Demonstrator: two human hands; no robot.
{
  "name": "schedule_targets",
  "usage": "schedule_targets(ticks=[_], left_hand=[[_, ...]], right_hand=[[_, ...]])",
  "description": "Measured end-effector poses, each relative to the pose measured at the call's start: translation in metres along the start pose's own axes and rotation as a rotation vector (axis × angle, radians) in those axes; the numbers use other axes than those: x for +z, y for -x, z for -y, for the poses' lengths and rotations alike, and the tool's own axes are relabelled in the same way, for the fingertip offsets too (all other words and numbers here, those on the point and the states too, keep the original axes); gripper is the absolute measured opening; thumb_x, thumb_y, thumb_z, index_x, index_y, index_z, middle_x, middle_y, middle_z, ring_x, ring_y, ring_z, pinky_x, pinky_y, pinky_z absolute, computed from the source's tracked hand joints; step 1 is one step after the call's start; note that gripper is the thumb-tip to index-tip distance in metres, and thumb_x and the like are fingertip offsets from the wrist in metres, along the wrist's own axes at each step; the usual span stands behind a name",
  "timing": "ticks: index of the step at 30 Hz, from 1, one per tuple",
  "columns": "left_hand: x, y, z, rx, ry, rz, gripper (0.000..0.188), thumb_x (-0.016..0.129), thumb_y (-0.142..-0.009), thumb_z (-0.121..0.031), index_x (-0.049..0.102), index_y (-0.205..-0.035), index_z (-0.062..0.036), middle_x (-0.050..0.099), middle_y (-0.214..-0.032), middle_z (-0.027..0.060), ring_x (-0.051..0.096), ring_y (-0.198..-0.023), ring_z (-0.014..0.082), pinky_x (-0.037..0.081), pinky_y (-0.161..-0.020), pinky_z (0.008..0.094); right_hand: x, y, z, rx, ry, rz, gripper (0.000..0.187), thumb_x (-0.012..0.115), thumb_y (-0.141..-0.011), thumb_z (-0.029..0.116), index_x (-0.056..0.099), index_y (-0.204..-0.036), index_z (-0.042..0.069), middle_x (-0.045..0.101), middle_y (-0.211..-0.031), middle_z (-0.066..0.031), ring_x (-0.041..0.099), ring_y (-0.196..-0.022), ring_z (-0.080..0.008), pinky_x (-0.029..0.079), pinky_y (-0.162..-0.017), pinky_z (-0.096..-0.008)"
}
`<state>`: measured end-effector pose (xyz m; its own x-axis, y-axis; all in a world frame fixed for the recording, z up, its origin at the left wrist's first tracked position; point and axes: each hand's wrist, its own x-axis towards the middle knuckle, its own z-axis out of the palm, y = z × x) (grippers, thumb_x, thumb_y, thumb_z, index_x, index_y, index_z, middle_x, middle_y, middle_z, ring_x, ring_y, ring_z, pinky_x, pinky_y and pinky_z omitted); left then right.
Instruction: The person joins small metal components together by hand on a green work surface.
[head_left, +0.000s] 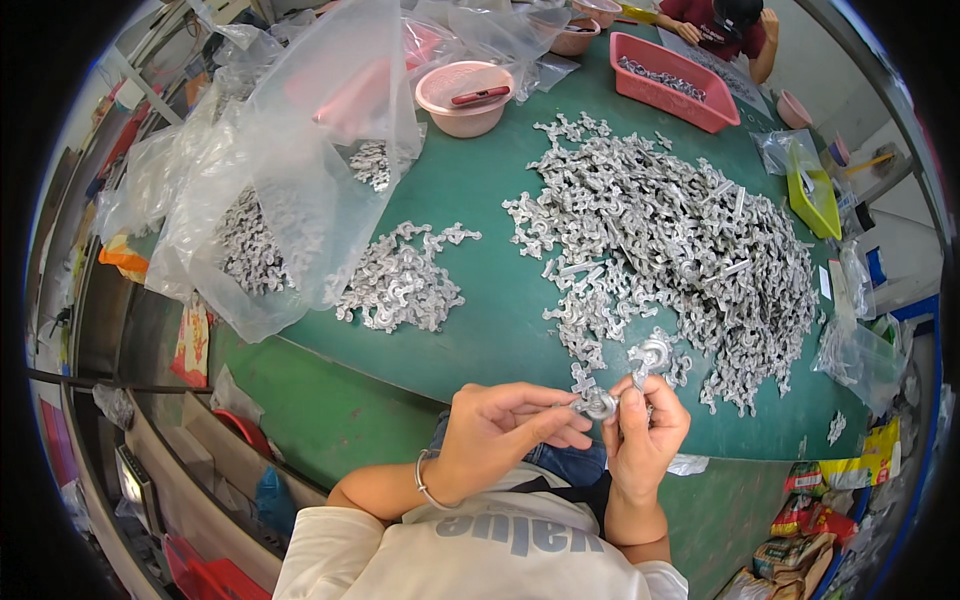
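Near the front edge of the green table I hold small silver cast-metal parts up in front of me. My left hand (515, 425) pinches a cast-metal part (598, 403) between thumb and fingers; a bracelet is on that wrist. Close beside it, my right hand (645, 430) is closed on metal too, with a rounded silver piece (652, 352) standing out above its fingertips. Whether the pieces in both hands are joined, I cannot tell. Beyond my right hand spreads a large heap of similar castings (680, 240). A smaller heap of castings (400, 280) lies farther left.
A large clear plastic bag (310, 130) covers more castings at the left. Farther back stand a pink bowl (462, 115) with a red object across it and a pink bin (672, 105) holding metal parts. A green basket (815, 200) is at right. Another person (725, 30) sits across the table.
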<state>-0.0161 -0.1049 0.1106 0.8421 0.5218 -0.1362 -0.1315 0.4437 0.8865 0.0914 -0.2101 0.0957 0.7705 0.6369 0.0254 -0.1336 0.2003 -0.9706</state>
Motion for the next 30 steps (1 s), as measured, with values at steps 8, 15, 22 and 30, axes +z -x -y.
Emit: schedule_targets(ticks=[8,15,22,30], left_hand=[[-0.0028,-0.0006,0.0013,-0.090,0.028,0.023,0.016,0.052,-0.083,-0.002,0.057,-0.090,0.0109,0.063,-0.081,0.0171,0.064,-0.070,0.0233,0.054,-0.064,0.0277],[-0.0044,-0.0001,-0.0003,-0.122,0.082,0.057,0.016,0.052,-0.084,-0.003,0.057,-0.092,0.0101,0.062,-0.082,0.0173,0.064,-0.072,0.0228,0.054,-0.064,0.0280],[-0.0053,-0.0009,-0.0014,-0.167,0.092,0.077,0.018,0.051,-0.085,-0.005,0.056,-0.093,0.0098,0.062,-0.083,0.0183,0.064,-0.072,0.0228,0.054,-0.064,0.0282],[-0.0090,-0.0004,-0.0008,-0.195,0.158,0.040,0.018,0.052,-0.085,-0.006,0.056,-0.093,0.0095,0.062,-0.082,0.0171,0.063,-0.072,0.0216,0.053,-0.065,0.0278]], right_hand=[[-0.0001,-0.0027,0.0024,0.084,-0.110,0.056,0.013,0.049,-0.086,0.007,0.053,-0.079,-0.004,0.050,-0.057,-0.0021,0.035,-0.038,-0.0014,0.023,-0.035,-0.0167],[-0.0007,-0.0044,0.0005,0.133,-0.244,0.105,0.018,0.047,-0.088,0.011,0.051,-0.078,-0.003,0.050,-0.058,-0.0046,0.032,-0.036,-0.0022,0.021,-0.034,-0.0174],[-0.0005,-0.0054,0.0002,0.163,-0.337,0.116,0.018,0.046,-0.088,0.011,0.050,-0.078,-0.003,0.052,-0.061,-0.0060,0.033,-0.037,-0.0028,0.022,-0.034,-0.0172],[0.0040,-0.0066,-0.0065,0.175,-0.348,0.146,0.017,0.047,-0.088,0.012,0.050,-0.080,-0.004,0.053,-0.063,-0.0065,0.033,-0.037,-0.0024,0.021,-0.033,-0.0170]])
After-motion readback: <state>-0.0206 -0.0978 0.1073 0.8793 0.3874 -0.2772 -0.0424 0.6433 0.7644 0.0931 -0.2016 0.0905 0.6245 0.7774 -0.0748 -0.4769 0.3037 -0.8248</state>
